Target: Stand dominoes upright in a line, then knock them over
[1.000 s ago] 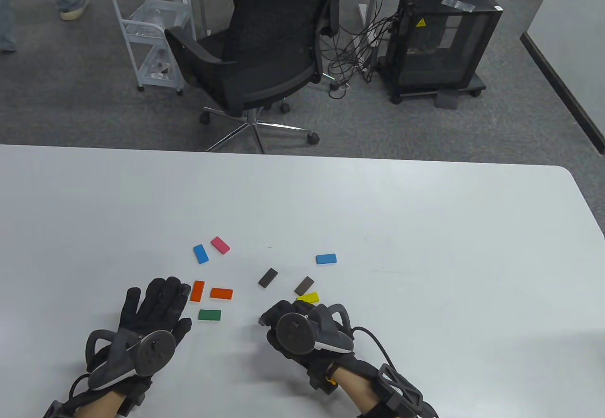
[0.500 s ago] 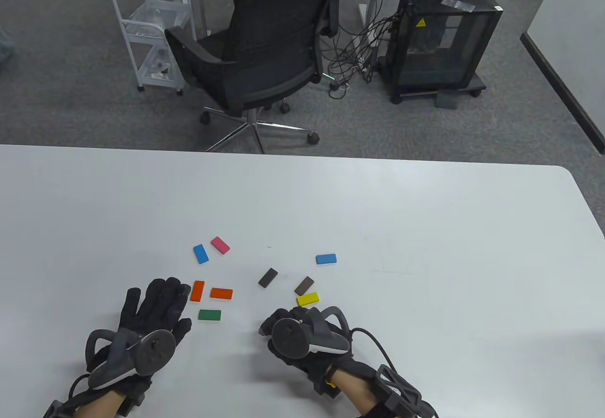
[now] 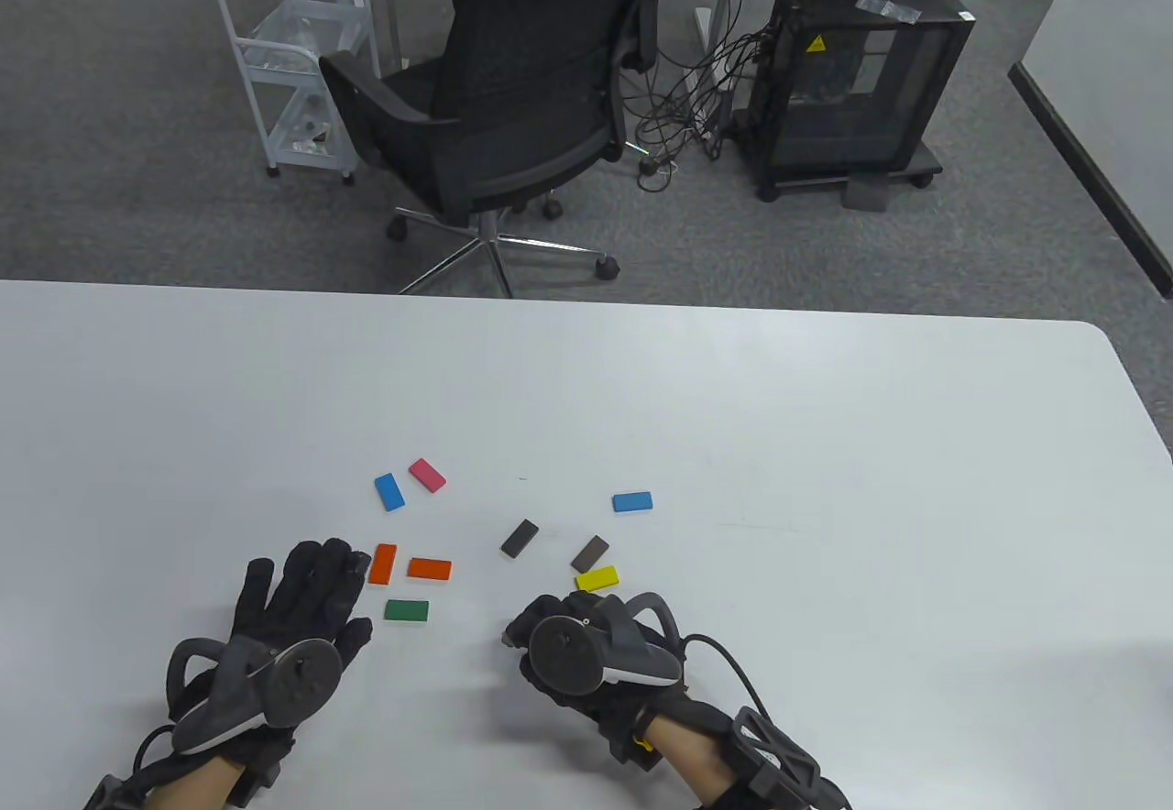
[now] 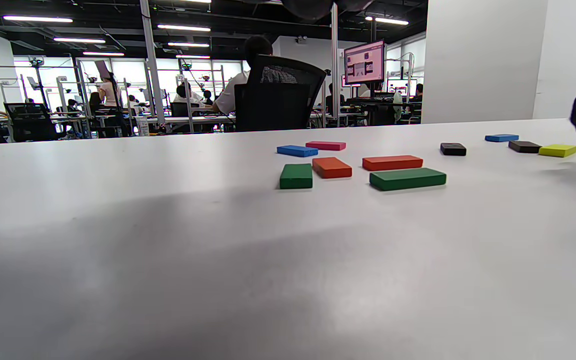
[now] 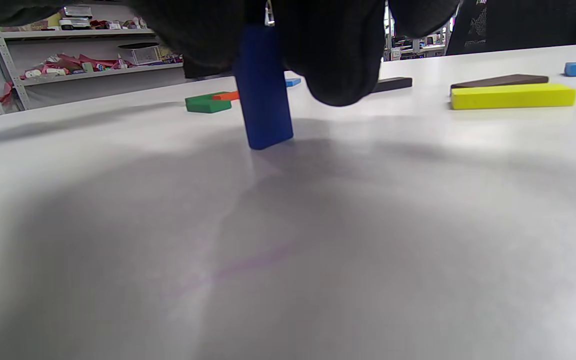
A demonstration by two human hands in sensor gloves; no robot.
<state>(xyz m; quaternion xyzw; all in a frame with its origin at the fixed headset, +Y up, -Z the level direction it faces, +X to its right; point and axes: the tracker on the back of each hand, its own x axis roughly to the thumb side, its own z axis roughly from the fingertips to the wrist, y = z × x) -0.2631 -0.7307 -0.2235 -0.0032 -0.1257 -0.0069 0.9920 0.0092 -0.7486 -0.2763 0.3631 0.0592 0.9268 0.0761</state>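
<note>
My right hand [image 3: 542, 619] pinches a dark blue domino [image 5: 263, 90] from above and holds it upright, its lower end on the white table [image 3: 825, 443]. In the table view the hand hides this domino. A yellow domino [image 3: 597, 579], a brown one [image 3: 590, 553] and a black one [image 3: 520, 538] lie flat just beyond the hand. My left hand [image 3: 307, 581] lies flat on the table, fingers straight, holding nothing. By its fingertips lie two orange dominoes [image 3: 383, 563] [image 3: 429, 568] and a green one [image 3: 406, 610]. A second green domino [image 4: 296, 176] shows in the left wrist view.
Farther out lie a blue domino [image 3: 389, 491], a pink one [image 3: 427, 475] and another blue one [image 3: 632, 502], all flat. Behind the table's far edge stand an office chair [image 3: 513, 114], a white cart [image 3: 293, 68] and a black cabinet [image 3: 861, 77].
My right hand has drawn back a little toward me, uncovering more of the yellow domino. The left hand and the loose dominoes have not moved.
</note>
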